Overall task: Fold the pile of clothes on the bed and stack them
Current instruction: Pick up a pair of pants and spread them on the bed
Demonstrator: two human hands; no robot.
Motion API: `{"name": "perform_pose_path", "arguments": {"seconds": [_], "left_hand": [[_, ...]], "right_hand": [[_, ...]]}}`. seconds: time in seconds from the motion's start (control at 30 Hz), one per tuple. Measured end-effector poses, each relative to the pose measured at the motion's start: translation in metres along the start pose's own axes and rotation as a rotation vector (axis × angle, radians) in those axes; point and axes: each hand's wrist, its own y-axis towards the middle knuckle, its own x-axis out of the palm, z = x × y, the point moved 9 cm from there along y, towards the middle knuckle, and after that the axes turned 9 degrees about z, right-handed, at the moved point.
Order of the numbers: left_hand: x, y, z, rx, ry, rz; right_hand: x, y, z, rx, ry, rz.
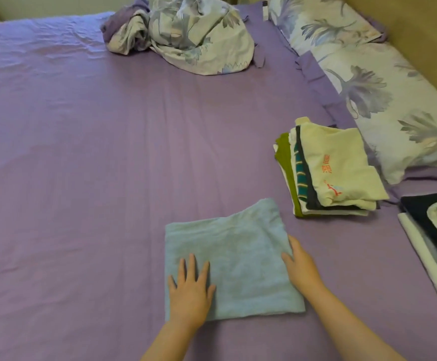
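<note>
The left hand lies flat on the light blue towel, fingers straight and a little spread, pressing its near left part. The right hand is at the towel's right edge, at 3 o'clock from the left one; its thumb rests on top of the cloth and the other fingers go along the edge — whether they reach under it I cannot tell.

The towel is folded to a rough square and lies on the purple bed, near the front.

At 1 o'clock from the towel, not touching it, is a stack of folded clothes — a cream shirt with red print on top, with dark, teal striped and green layers showing at its left side. At 3 o'clock, at the frame's edge, is a second folded pile, dark and white. Floral pillows lie along the right side, and at 12 o'clock, far back, is a crumpled floral cover.
</note>
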Motion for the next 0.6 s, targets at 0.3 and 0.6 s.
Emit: {"name": "perform_pose_path", "arguments": {"seconds": [0.3, 0.6], "left_hand": [[-0.01, 0.02, -0.024, -0.198, -0.271, 0.211], [-0.001, 0.032, -0.083, -0.746, -1.032, 0.156]], "right_hand": [[0.021, 0.024, 0.058, 0.165, -0.335, -0.011], [0.022, 0.01, 0.062, 0.392, 0.025, 0.139]]}}
